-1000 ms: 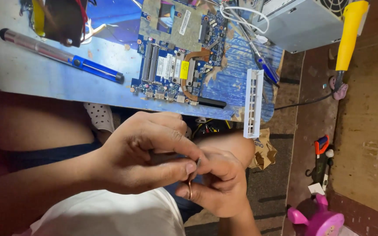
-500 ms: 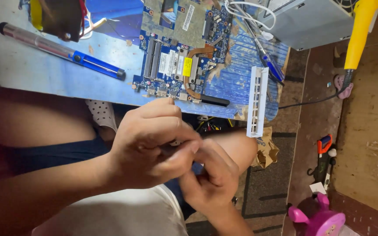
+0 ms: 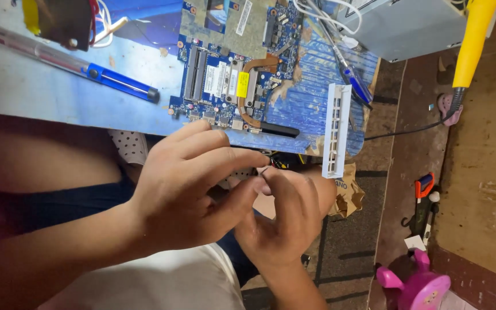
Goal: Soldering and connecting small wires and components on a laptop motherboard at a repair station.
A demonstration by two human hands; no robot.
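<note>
Two hands meet over one small metal piece (image 3: 264, 170) - thin, pale and glinting, mostly hidden by the fingertips, so we cannot tell its exact shape. It sits in the air above the lap, just below the near edge of the surface (image 3: 30, 92), and rests on nothing.

We judge the step in hand to be fine fingertip work on that piece. Any further move calls for a steady pinch and small motions, since a piece this size could slip out and drop to the floor.

Our left hand (image 3: 190, 189) has its grip closed, thumb against forefinger, pinching the piece. Our right hand (image 3: 285, 221) comes up from below, fingers curled, its grip closed on the same piece from the other side.

Farther out, a blue laptop motherboard (image 3: 231, 80) with a copper heat pipe lies on the surface. Beside it is a white slotted plastic bracket (image 3: 337, 129), overhanging the edge. A blue-handled desoldering pump (image 3: 70, 60) lies well apart - near the far corner. Beyond the surface, a yellow-handled tool (image 3: 472, 40) hangs over the floor.
</note>
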